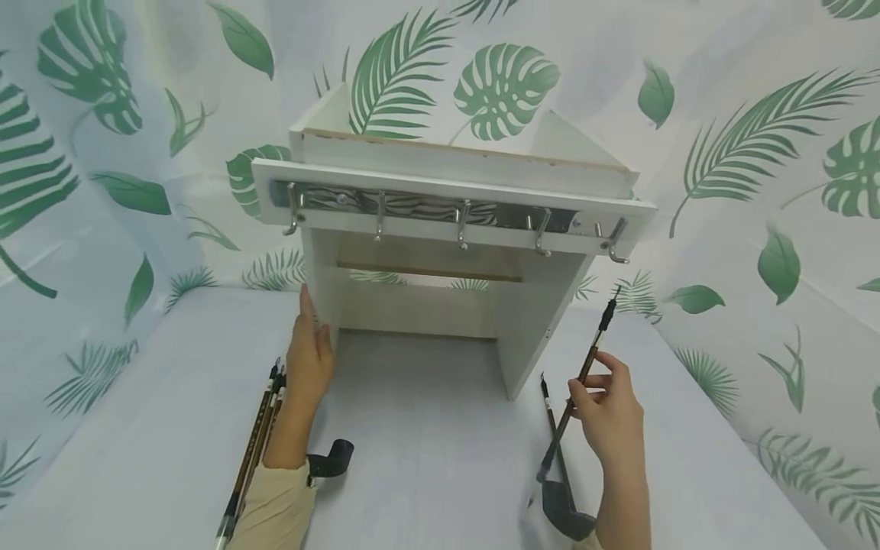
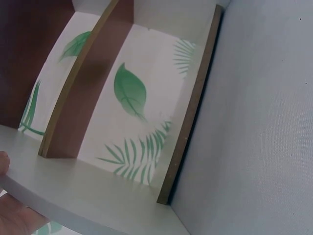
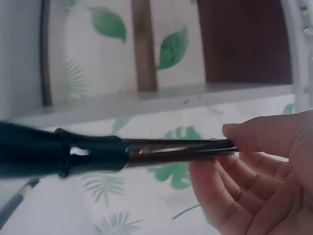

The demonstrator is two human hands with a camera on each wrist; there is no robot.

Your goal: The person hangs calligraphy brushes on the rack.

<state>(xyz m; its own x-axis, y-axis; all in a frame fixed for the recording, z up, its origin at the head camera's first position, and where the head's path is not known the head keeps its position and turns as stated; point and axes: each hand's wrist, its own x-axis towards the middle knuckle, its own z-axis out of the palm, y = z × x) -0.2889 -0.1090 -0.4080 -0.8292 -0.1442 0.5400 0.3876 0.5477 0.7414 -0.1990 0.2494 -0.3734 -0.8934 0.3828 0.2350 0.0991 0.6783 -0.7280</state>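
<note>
My left hand (image 1: pixel 309 359) is at the left side panel of a white shelf unit (image 1: pixel 454 183) with a row of metal hooks along its front. In the left wrist view, the thumb lies on one face of that panel (image 2: pixel 93 181) and the fingers on the other. My right hand (image 1: pixel 608 412) pinches the brown handle of a calligraphy brush (image 1: pixel 587 363) between thumb and fingers, right of the unit. This brush is slanted, its loop end up and its dark head down. A second calligraphy brush (image 1: pixel 550 409) lies on the table behind it, partly hidden.
Several more brushes (image 1: pixel 250 458) lie side by side on the white table (image 1: pixel 419 473), left of my left forearm. Leaf-patterned cloth (image 1: pixel 722 114) covers the walls behind and beside. Black wrist mounts (image 1: pixel 333 460) stick out from both wrists.
</note>
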